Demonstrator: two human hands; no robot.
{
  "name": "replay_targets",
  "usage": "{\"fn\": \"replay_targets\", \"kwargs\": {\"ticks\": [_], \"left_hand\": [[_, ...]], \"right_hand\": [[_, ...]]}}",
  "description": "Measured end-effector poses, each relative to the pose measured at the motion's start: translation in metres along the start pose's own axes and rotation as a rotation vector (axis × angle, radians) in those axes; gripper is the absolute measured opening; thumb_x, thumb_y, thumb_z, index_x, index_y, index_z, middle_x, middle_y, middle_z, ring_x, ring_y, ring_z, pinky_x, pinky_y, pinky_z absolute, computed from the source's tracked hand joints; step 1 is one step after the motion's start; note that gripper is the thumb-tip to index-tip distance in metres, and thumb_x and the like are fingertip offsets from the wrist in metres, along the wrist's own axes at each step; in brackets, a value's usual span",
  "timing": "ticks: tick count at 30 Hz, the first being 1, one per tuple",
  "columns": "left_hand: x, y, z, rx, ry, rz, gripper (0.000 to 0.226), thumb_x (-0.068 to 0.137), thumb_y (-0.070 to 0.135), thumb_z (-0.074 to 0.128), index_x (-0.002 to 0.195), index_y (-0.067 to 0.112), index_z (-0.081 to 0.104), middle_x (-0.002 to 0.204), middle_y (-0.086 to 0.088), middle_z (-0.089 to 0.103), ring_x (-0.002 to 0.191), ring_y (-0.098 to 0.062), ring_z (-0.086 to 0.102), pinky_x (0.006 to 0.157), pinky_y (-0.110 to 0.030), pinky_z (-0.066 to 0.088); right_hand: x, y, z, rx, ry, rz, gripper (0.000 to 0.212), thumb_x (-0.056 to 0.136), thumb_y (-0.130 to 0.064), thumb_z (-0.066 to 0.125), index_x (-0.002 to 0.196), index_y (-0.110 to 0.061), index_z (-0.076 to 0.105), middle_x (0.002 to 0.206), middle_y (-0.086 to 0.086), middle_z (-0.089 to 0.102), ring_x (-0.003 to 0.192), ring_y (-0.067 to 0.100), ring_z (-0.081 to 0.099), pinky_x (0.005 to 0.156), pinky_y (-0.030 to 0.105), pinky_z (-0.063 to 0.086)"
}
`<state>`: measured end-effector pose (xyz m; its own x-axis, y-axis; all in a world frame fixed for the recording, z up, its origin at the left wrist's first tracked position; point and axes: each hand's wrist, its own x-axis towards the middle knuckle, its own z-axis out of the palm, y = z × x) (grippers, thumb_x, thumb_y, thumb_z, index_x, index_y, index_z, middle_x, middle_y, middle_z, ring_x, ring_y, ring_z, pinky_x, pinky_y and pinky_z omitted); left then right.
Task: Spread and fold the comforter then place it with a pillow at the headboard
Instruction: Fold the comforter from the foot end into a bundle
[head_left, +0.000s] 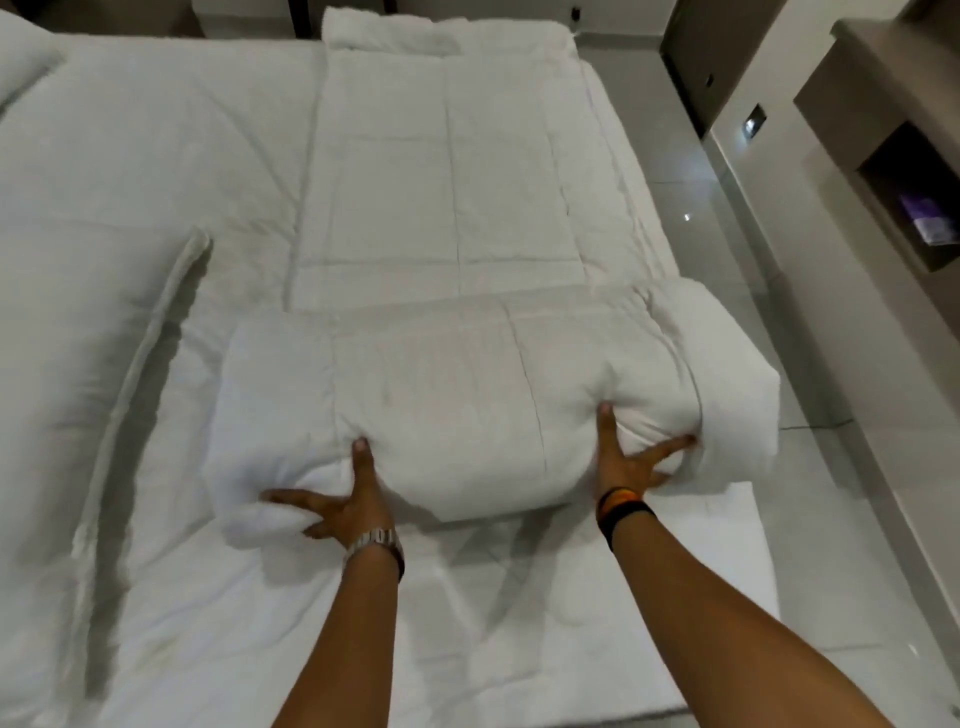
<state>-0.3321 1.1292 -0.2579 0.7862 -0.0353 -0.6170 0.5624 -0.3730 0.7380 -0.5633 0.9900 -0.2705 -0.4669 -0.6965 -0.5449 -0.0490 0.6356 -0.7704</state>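
Head view, looking down a white-sheeted bed (156, 171). Folding step in hand: thick white quilted comforter (441, 395) doubled over at its near end into a fat roll, far length lying flat in a narrow strip toward the headboard. Left hand (337, 506) with fingers splayed, pressed into the roll's near-left face, fingertips sunk in the padding; clamped on a fold or merely pushing, hard to tell. Right hand (631, 462) likewise spread and pressing at the near-right. Silver metal watch (375, 540) on the left wrist, dark striped band (621, 506) on the right.

Next move, likely: another turn of the roll forward over the flat strip, both palms driving evenly so the bundle stays square.

Plump white pillow (395, 31) at the far end, touching the strip's end. Roll's right end bulging past the mattress edge, over glossy grey tiled floor (727, 291); risk of slumping off. Ample open sheet to the left; grey wall unit (893, 145) near on the right.
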Motion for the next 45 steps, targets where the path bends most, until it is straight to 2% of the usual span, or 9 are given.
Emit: {"fn": "replay_targets", "kwargs": {"ticks": [7,13,17,23,30,36,40,42,45], "left_hand": [[0.002,0.011,0.026,-0.057,-0.001,0.036,0.138,0.075,0.027,0.092,0.16,0.042,-0.016,0.17,-0.007,0.016,0.146,-0.024,0.04,0.117,-0.037,0.032],[-0.038,0.002,-0.027,-0.129,-0.014,0.032,0.127,0.079,0.008,0.087,0.162,0.044,-0.002,0.164,-0.011,0.03,0.141,-0.024,0.046,0.109,-0.031,0.034],[-0.078,-0.002,-0.084,-0.143,-0.022,0.057,0.123,0.081,0.008,0.085,0.162,0.043,-0.001,0.162,-0.012,0.033,0.138,-0.03,0.048,0.114,-0.04,0.034],[-0.145,-0.068,-0.216,-0.031,-0.011,0.057,0.127,0.081,0.015,0.086,0.157,0.055,-0.007,0.146,-0.029,0.048,0.128,-0.043,0.056,0.111,-0.051,0.039],[-0.206,-0.135,-0.334,0.06,-0.002,0.007,0.131,0.08,0.01,0.086,0.157,0.053,-0.01,0.156,-0.03,0.032,0.135,-0.045,0.047,0.113,-0.057,0.037],[-0.212,-0.057,-0.303,-0.02,-0.086,0.219,0.121,0.084,0.031,0.083,0.158,0.053,-0.011,0.158,-0.024,0.037,0.136,-0.045,0.048,0.113,-0.055,0.038],[-0.181,0.008,-0.251,-0.039,-0.251,0.557,0.101,0.092,0.047,0.069,0.157,0.057,-0.007,0.158,-0.005,0.043,0.133,-0.032,0.055,0.115,-0.049,0.041],[-0.158,0.025,-0.223,0.038,-0.276,0.687,0.086,0.099,0.048,0.06,0.157,0.059,-0.003,0.147,0.003,0.053,0.122,-0.021,0.06,0.107,-0.042,0.045],[-0.116,0.017,-0.184,0.109,-0.188,0.751,0.078,0.097,0.063,0.052,0.157,0.059,0.003,0.162,-0.002,0.04,0.142,-0.025,0.046,0.115,-0.047,0.04]], "right_hand": [[0.014,-0.011,0.019,0.055,0.051,-0.009,0.126,0.075,-0.019,0.092,0.163,-0.045,0.006,0.165,0.027,0.008,0.145,0.04,0.036,0.111,0.049,0.038],[-0.017,0.009,-0.022,0.118,0.001,-0.081,0.124,0.072,-0.015,0.092,0.162,-0.047,0.012,0.162,0.017,0.032,0.147,0.033,0.038,0.113,0.039,0.036],[-0.065,0.024,-0.069,0.191,-0.034,-0.113,0.121,0.074,-0.009,0.091,0.163,-0.043,0.015,0.157,0.014,0.041,0.136,0.032,0.05,0.101,0.03,0.037],[-0.162,0.109,-0.187,0.168,-0.07,-0.02,0.122,0.076,-0.01,0.089,0.162,-0.048,0.01,0.154,0.021,0.041,0.13,0.039,0.053,0.105,0.045,0.044],[-0.252,0.183,-0.295,-0.007,-0.014,0.064,0.12,0.079,-0.012,0.088,0.162,-0.046,0.009,0.161,0.032,0.016,0.132,0.05,0.046,0.103,0.06,0.043],[-0.252,0.095,-0.275,0.04,-0.043,0.043,0.116,0.081,-0.026,0.087,0.163,-0.045,0.007,0.166,0.031,-0.008,0.148,0.053,0.023,0.116,0.061,0.029],[-0.215,0.015,-0.227,0.169,-0.167,-0.202,0.112,0.072,-0.058,0.079,0.162,-0.048,0.012,0.167,0.017,0.025,0.147,0.039,0.038,0.119,0.054,0.035],[-0.197,-0.011,-0.202,0.144,-0.182,-0.379,0.099,0.082,-0.052,0.075,0.162,-0.047,0.017,0.164,0.011,0.034,0.144,0.029,0.044,0.117,0.041,0.037],[-0.163,-0.007,-0.17,0.028,-0.122,-0.512,0.079,0.097,-0.04,0.069,0.163,-0.036,0.025,0.167,0.01,0.026,0.15,0.025,0.033,0.118,0.029,0.026]]}}
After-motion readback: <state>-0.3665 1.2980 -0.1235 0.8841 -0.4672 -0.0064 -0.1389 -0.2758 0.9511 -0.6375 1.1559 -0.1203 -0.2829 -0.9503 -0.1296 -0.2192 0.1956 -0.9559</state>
